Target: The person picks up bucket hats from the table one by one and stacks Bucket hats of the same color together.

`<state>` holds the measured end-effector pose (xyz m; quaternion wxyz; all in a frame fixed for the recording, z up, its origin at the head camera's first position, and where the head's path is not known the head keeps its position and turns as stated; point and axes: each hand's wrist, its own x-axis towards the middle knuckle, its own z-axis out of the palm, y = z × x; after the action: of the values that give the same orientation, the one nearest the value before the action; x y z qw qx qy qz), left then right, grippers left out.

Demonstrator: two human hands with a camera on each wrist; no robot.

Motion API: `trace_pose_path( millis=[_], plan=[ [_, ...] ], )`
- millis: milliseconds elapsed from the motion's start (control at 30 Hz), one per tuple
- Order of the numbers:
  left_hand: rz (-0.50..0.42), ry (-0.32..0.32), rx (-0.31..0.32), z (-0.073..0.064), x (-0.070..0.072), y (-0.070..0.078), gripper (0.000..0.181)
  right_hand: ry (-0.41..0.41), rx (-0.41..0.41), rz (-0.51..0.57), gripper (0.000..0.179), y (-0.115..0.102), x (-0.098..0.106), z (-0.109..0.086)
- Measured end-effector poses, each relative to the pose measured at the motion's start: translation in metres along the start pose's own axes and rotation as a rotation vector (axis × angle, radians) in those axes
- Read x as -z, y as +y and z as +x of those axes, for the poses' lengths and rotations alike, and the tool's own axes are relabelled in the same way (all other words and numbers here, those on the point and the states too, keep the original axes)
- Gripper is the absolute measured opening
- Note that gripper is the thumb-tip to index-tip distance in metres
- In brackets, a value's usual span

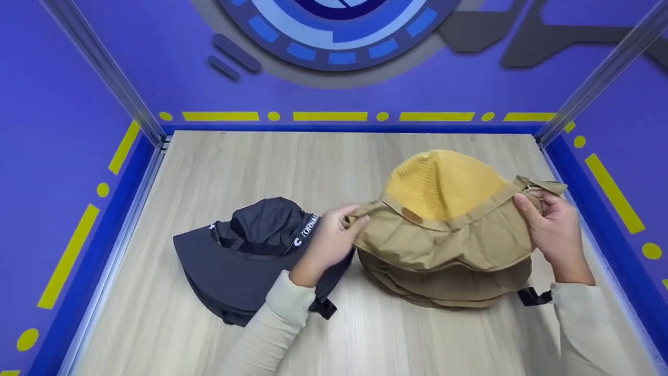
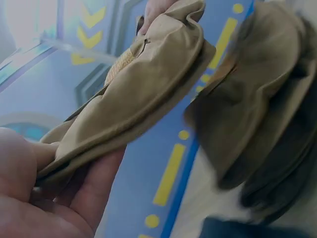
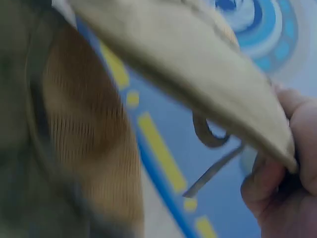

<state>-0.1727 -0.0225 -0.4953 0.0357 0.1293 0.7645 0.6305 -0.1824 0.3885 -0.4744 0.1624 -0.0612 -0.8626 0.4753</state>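
Both hands hold up a khaki sun hat (image 1: 433,237) with a yellow knitted crown and a small brown tag. My left hand (image 1: 329,237) pinches the left end of its brim between thumb and fingers. At the other end, my right hand (image 1: 558,230) grips the brim near some khaki ties. Below the raised hat lies a stack of khaki hats (image 1: 443,292); in the left wrist view these hats (image 2: 252,94) appear off to the right. In the right wrist view, a ribbed yellowish crown (image 3: 89,129) shows at the left.
Black hats (image 1: 229,266) with wide brims and white lettering on a band lie to the left, partly behind my left forearm. A black strap (image 1: 535,296) sticks out by the khaki stack. The wooden table (image 1: 250,162) is bordered by blue panels (image 1: 334,99) and metal posts.
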Motion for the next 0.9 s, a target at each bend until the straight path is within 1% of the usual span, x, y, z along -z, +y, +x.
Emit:
trace_pose_path(
  millis=[67,100,167,233,267,333,400,467,600,700,767,833,900],
  plan=[
    [0.054,-0.044,0.013,-0.005,-0.010,-0.003,0.018,-0.020,0.004,0.015,0.013,0.018,0.005,-0.002],
    [0.092,-0.053,0.017,-0.008,-0.015,-0.005,0.017,-0.022,0.000,0.012,0.015,0.026,0.007,-0.004],
    [0.170,-0.057,0.023,-0.013,-0.023,-0.008,0.012,-0.035,-0.010,-0.010,0.017,0.041,0.008,-0.010],
    [0.245,-0.047,0.047,-0.017,-0.029,-0.011,0.006,-0.043,-0.031,-0.038,0.021,0.054,0.007,-0.018],
    [0.266,-0.043,0.063,-0.019,-0.032,-0.012,0.005,-0.043,-0.043,-0.062,0.023,0.059,0.007,-0.021],
    [0.267,-0.045,0.098,-0.021,-0.035,-0.016,0.003,-0.045,-0.050,-0.114,0.024,0.067,0.007,-0.027],
    [0.260,-0.050,0.128,-0.023,-0.039,-0.020,0.007,-0.044,-0.045,-0.175,0.026,0.072,0.005,-0.032],
    [0.269,-0.045,0.143,-0.023,-0.041,-0.025,0.010,-0.050,-0.029,-0.249,0.028,0.076,0.003,-0.034],
    [0.348,0.004,0.138,-0.020,-0.046,-0.037,0.011,-0.093,0.005,-0.395,0.036,0.082,-0.004,-0.036],
    [0.378,0.025,0.126,-0.020,-0.048,-0.044,0.017,-0.127,0.003,-0.454,0.044,0.081,-0.008,-0.036],
    [0.394,0.029,0.107,-0.021,-0.047,-0.045,0.024,-0.139,-0.019,-0.473,0.049,0.075,-0.008,-0.037],
    [0.408,0.028,0.065,-0.024,-0.043,-0.042,0.031,-0.123,-0.040,-0.472,0.053,0.066,-0.008,-0.039],
    [0.416,0.033,0.025,-0.031,-0.035,-0.037,0.037,-0.068,-0.037,-0.447,0.054,0.053,-0.010,-0.042]
  ],
)
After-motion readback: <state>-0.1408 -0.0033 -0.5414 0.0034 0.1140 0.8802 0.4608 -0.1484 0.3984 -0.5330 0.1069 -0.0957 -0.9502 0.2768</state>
